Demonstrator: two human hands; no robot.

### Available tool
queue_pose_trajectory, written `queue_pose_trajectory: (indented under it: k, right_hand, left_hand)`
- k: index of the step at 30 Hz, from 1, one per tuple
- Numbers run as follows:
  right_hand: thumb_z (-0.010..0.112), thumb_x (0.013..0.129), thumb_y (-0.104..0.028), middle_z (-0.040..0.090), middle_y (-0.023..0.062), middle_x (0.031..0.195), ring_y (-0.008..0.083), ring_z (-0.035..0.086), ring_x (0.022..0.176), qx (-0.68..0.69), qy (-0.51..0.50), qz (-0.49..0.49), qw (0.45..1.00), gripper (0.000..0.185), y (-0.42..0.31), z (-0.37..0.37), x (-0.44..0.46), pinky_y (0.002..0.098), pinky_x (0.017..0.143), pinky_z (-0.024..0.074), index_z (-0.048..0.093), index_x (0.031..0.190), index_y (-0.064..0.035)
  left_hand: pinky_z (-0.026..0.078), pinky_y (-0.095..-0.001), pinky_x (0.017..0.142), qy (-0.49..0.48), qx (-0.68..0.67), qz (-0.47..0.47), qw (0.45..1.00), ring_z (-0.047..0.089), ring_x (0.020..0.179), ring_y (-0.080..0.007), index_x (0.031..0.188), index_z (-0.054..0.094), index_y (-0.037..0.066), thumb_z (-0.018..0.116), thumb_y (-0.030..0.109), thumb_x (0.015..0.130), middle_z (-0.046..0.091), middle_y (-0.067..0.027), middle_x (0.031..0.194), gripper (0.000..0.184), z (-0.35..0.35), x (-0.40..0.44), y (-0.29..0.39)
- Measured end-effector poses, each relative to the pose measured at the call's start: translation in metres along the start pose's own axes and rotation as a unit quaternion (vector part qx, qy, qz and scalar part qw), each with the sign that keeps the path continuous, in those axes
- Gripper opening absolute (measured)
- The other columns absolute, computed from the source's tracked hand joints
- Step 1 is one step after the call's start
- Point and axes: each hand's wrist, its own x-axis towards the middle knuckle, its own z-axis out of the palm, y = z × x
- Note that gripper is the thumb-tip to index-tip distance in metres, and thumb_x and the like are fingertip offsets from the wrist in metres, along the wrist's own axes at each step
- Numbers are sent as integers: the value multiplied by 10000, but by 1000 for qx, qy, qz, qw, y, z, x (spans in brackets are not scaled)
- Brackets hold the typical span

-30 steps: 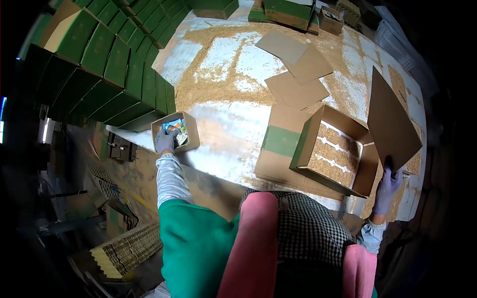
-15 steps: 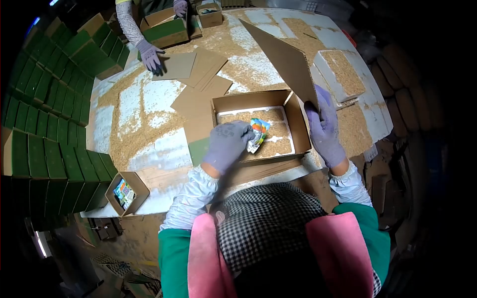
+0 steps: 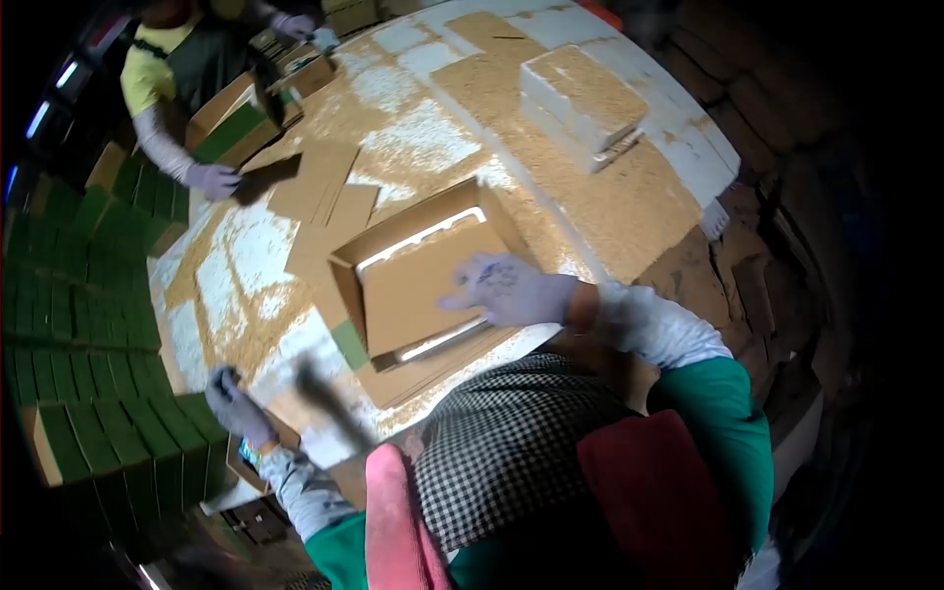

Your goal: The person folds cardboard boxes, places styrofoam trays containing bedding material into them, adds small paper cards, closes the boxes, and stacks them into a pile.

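Observation:
My right hand (image 3: 516, 290), in a grey-purple glove, lies with its fingers spread on a brown cardboard sheet (image 3: 423, 285). That sheet sits inside an open cardboard box (image 3: 346, 290) and covers most of its contents; a white edge shows along two sides. My left hand (image 3: 239, 405), gloved too, is away at the lower left, its fingers partly bent with nothing visible in them. It is above a small cardboard box (image 3: 285, 433) holding colourful packets (image 3: 250, 453), mostly hidden by my hand and sleeve. A dark blurred shape (image 3: 329, 398) is right of it.
Green and brown boxes (image 3: 88, 433) are stacked along the left. Flat cardboard sheets (image 3: 315, 182) lie beyond my box. White blocks topped with brown grain (image 3: 585, 98) stand at the back right. Across the table, a co-worker's gloved hand (image 3: 213, 181) is near a dark sheet.
The cardboard sheet has gone from upright in my right hand to flat inside the box. My left hand has moved left to the small box; the packet it held is out of sight.

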Motion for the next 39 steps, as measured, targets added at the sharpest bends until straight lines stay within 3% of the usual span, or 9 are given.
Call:
queue_pose_trajectory:
  k: [3, 9, 14, 20, 26, 28, 31, 33, 39]
  right_hand:
    - [578, 835, -181, 598, 88, 1013, 275, 567, 1010, -93, -20, -14, 995, 294, 0, 3, 22, 384, 759, 485, 675, 1110, -213]
    - [550, 872, -309, 560, 75, 953, 265, 541, 976, -256, 48, -24, 965, 199, -7, -6, 38, 388, 688, 505, 673, 943, -170]
    - [570, 831, -550, 650, 137, 1086, 312, 582, 1068, 130, -195, 99, 967, 550, 18, 10, 49, 447, 906, 461, 656, 1158, -117]
    - [567, 858, -399, 588, 176, 1146, 338, 565, 1067, 111, 265, 258, 922, 474, 24, -34, -20, 443, 902, 444, 544, 1187, -58]
    - [689, 762, -449, 556, 150, 1067, 286, 519, 1090, -14, 5, 65, 998, 602, 56, 43, 12, 378, 879, 434, 589, 1257, -123]
    - [717, 724, -424, 538, 156, 1114, 289, 513, 1096, 133, 113, 114, 978, 597, 73, 41, 9, 374, 933, 404, 601, 1218, -111]
    - [696, 690, -631, 305, 302, 1390, 442, 254, 1316, 42, 234, 295, 925, 1088, 105, 62, -11, 476, 1110, 199, 260, 1419, 48]
    - [588, 727, -733, 116, 315, 1515, 476, 29, 1414, 278, 6, 360, 891, 1185, 101, 90, -2, 502, 1151, 34, 86, 1488, 23]
    - [661, 846, -196, 338, 205, 1440, 295, 392, 1295, 611, 151, 182, 756, 780, 42, 46, 13, 375, 1048, 365, 209, 1455, -12]
  left_hand:
    - [469, -372, 727, -61, 57, -139, 987, 602, 784, -250, 954, 615, -5, 484, 203, 972, 648, -135, 852, 247, -6, -15, -139]
    - [384, -390, 839, -296, -184, 89, 933, 472, 956, -266, 1099, 466, 4, 517, 242, 950, 514, -166, 1032, 286, 104, -47, 98]
    - [313, -405, 933, -451, -158, 272, 835, 364, 1100, -280, 1220, 342, 11, 545, 275, 932, 402, -192, 1182, 441, 137, -74, 169]
    - [227, -422, 1045, -481, -104, 327, 807, 235, 1273, -296, 1366, 193, 19, 579, 314, 910, 268, -223, 1362, 666, 162, -79, 177]
    - [141, -440, 1157, -466, 1, 335, 819, 105, 1446, -312, 1512, 44, 28, 613, 354, 888, 134, -255, 1542, 904, 135, -77, 166]
    - [122, -414, 1162, -464, 72, 324, 822, 115, 1434, -371, 1498, 23, -10, 687, 361, 819, 129, -292, 1526, 1020, 129, -70, 172]
    - [246, -377, 1131, -370, -119, -10, 921, 171, 1418, -349, 1461, 42, -95, 810, 424, 695, 162, -296, 1504, 1202, 142, -79, 122]
    - [470, -365, 923, -538, -189, -253, 782, 533, 1134, -302, 1376, 321, -96, 789, 423, 737, 507, -226, 1284, 948, 134, -82, 140]
    - [340, -357, 1067, -423, -254, -217, 842, 436, 1285, -325, 1431, 312, -47, 762, 465, 738, 449, -251, 1383, 972, 132, -91, 109]
